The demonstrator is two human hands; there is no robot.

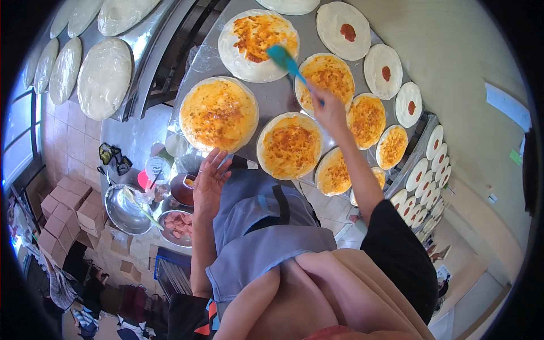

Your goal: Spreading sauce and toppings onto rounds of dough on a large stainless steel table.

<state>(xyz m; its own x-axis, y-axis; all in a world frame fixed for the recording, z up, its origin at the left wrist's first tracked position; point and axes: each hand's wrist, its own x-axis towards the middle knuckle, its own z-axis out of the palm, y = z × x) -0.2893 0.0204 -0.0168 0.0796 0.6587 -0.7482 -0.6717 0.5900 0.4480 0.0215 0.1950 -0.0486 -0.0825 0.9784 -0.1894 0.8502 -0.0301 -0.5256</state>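
Note:
My right hand (328, 109) grips a teal silicone spatula (284, 60), its head blurred, at the right edge of a dough round (244, 70) partly covered with orange-red sauce. My left hand (211, 180) is empty with its fingers apart, palm up, beside the near edge of another sauced dough round (219, 114). More rounds covered in sauce, such as the dough round (290, 145) in front of me, lie on the metal table (272, 97). Farther back, a pale dough round (343, 30) carries a single dab of red sauce.
Left of me, a metal side table (127, 131) holds a steel bowl (127, 208), a bowl of pink slices (177, 227) and a dark red pot (182, 191). Plain dough rounds (105, 78) lie on another table. Cardboard boxes (63, 221) are stacked on the floor. Dabbed rounds (416, 174) stretch rightward.

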